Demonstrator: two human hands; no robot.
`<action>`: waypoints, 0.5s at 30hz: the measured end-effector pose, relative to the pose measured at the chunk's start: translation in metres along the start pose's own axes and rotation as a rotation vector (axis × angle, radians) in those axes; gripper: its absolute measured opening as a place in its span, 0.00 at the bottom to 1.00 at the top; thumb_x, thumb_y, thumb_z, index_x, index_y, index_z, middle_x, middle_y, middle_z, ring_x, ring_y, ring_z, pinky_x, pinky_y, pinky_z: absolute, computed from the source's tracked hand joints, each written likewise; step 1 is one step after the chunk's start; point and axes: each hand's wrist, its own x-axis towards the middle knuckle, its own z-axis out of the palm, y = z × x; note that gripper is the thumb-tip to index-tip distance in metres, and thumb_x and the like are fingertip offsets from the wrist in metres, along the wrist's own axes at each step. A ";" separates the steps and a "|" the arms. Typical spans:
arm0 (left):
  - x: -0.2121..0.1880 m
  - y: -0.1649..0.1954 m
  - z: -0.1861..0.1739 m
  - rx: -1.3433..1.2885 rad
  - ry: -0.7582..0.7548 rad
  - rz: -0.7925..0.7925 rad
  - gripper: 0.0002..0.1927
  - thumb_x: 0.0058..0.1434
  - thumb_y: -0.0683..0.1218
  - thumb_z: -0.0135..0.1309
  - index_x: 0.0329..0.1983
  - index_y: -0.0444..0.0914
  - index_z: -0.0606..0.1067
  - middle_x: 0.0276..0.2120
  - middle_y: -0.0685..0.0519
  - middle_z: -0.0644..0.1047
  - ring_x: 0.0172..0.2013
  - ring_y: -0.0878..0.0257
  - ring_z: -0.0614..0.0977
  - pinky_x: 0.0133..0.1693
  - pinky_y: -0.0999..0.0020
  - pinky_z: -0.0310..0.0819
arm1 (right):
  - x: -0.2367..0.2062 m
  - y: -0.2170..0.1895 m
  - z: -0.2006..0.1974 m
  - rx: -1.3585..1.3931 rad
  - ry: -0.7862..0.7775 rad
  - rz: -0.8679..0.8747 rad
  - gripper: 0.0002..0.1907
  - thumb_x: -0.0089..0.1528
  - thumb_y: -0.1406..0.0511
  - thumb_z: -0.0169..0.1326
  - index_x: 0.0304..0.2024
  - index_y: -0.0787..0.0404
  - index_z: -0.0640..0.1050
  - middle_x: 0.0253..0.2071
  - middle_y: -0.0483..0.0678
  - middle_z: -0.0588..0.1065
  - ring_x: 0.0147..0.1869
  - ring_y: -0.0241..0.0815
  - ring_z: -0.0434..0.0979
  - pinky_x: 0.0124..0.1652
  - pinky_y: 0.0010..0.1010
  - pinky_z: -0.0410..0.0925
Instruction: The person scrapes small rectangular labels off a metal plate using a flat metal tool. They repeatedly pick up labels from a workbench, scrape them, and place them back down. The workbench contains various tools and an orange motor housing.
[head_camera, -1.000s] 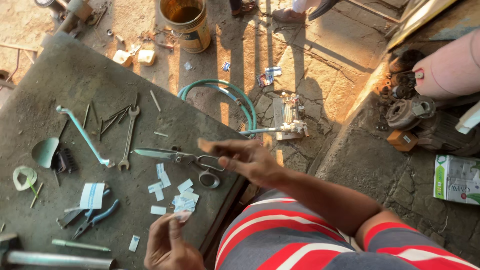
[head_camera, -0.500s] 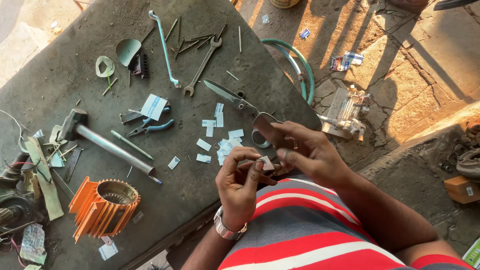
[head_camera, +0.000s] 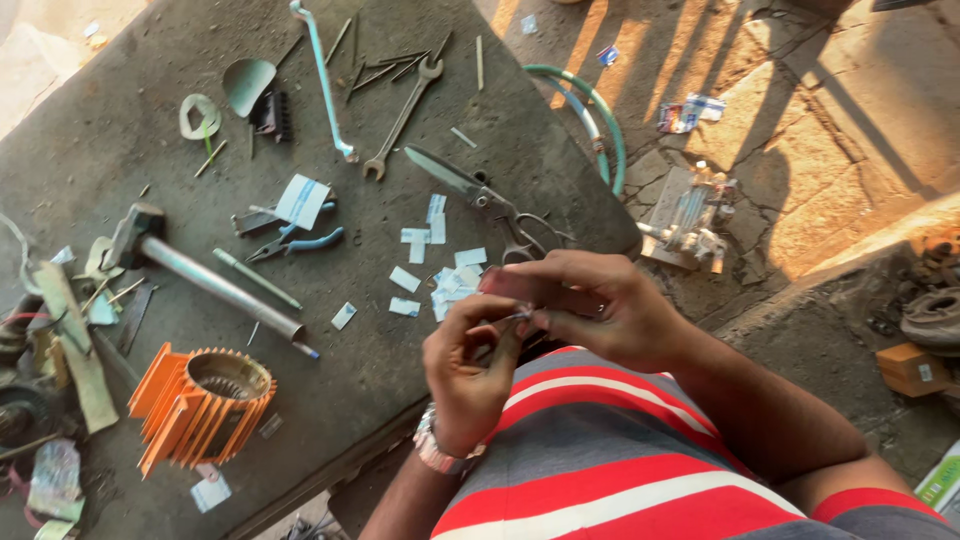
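Both my hands meet just above the near edge of a dark worktable (head_camera: 120, 170). My left hand (head_camera: 470, 365) and my right hand (head_camera: 590, 305) pinch one small pale paper slip (head_camera: 518, 316) between their fingertips. Several similar white and blue paper slips (head_camera: 432, 272) lie scattered on the table just beyond my hands. A pair of large scissors (head_camera: 485, 200) rests beside them, blades pointing up and left.
An orange finned motor housing (head_camera: 200, 400) sits near the front left edge. A hammer (head_camera: 210, 280), blue-handled pliers (head_camera: 295, 243), a spanner (head_camera: 402, 115), a pale blue bent rod (head_camera: 322, 75) and metal scraps litter the table. A green hose (head_camera: 600, 120) curves off the right edge.
The view has swung left and closer. My right hand left the scissors on the table and joined my left hand, and both now pinch the slip.
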 end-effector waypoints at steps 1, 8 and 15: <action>0.001 0.002 -0.002 -0.012 -0.003 -0.033 0.13 0.66 0.33 0.58 0.52 0.32 0.72 0.43 0.50 0.81 0.41 0.67 0.84 0.40 0.73 0.81 | 0.000 -0.001 -0.001 -0.026 -0.009 -0.011 0.23 0.65 0.76 0.56 0.63 0.67 0.73 0.57 0.51 0.77 0.60 0.40 0.80 0.57 0.32 0.76; 0.013 0.006 -0.006 0.015 -0.012 -0.126 0.21 0.56 0.33 0.65 0.51 0.33 0.71 0.39 0.51 0.83 0.33 0.71 0.81 0.31 0.77 0.71 | -0.005 0.013 -0.005 -0.010 -0.015 0.061 0.25 0.64 0.76 0.58 0.64 0.66 0.74 0.47 0.50 0.77 0.53 0.35 0.78 0.51 0.29 0.76; 0.010 -0.011 -0.003 -0.087 -0.015 -0.340 0.07 0.59 0.34 0.61 0.41 0.29 0.80 0.31 0.52 0.83 0.33 0.70 0.83 0.34 0.76 0.77 | -0.009 0.036 -0.004 0.193 0.093 0.119 0.25 0.65 0.76 0.58 0.65 0.68 0.72 0.48 0.48 0.79 0.51 0.35 0.79 0.52 0.30 0.75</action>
